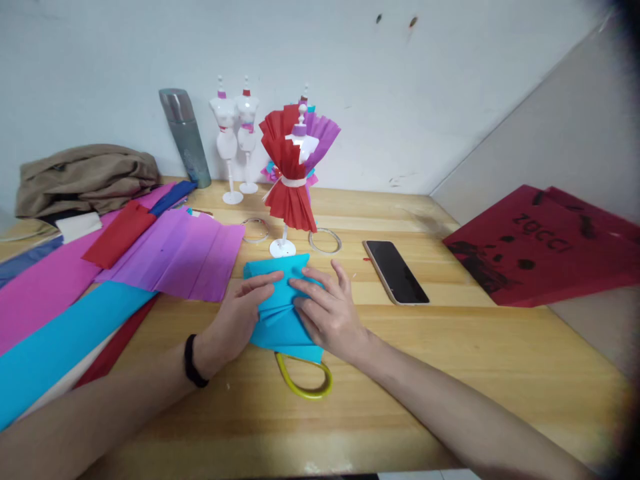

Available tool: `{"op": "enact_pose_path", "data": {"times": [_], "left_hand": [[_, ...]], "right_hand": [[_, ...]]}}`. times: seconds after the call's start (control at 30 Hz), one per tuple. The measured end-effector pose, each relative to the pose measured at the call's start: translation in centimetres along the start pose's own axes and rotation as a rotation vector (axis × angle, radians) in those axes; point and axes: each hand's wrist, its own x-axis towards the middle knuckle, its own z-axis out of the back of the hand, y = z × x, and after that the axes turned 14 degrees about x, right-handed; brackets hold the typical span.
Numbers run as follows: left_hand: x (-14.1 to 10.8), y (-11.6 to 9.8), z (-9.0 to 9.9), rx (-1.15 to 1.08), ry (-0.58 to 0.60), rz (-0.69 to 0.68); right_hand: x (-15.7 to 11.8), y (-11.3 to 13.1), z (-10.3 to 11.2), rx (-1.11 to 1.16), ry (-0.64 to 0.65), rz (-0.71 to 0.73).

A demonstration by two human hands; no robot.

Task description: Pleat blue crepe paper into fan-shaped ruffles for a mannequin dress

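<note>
A folded piece of blue paper lies on the wooden table, creased into pleats, over a pair of scissors whose yellow handle sticks out below it. My left hand holds the paper's left side, thumb and fingers together at its edge. On the right side, my right hand rests on the paper with its fingers spread. Just behind the paper stands a small white mannequin wrapped in pleated red paper and tied at the waist with a pale band.
Sheets of purple paper and blue paper spread on the left. A phone and a red bag lie right. White mannequins, a bottle and brown cloth stand or lie along the wall.
</note>
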Motion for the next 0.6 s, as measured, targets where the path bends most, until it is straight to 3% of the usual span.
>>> {"op": "enact_pose_path", "data": {"times": [0.6], "left_hand": [[-0.55,0.48,-0.48,-0.035,-0.004,-0.024]], "right_hand": [[-0.08,-0.22,-0.1,-0.027,-0.023,0.0]]}}
